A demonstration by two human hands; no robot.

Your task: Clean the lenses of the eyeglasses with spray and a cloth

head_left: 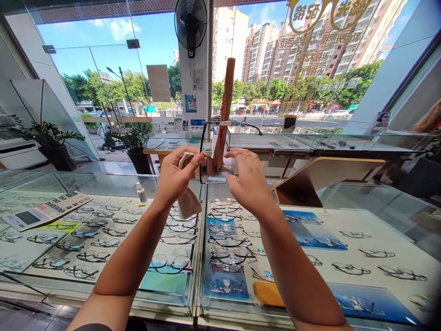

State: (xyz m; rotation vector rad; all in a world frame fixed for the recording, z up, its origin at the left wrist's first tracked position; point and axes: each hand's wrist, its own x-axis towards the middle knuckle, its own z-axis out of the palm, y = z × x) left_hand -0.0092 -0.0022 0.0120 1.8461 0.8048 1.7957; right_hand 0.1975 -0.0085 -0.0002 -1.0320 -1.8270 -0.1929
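Your left hand pinches a soft, creased beige cloth; your right hand pinches thin black-framed eyeglasses, held upright at centre between both hands, above the glass display counter.

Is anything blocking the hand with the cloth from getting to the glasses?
No, nothing visible is. The left hand, pinching a soft beige cloth, is right beside the thin black-framed eyeglasses, which the right hand seems to hold up. No object stands between them.
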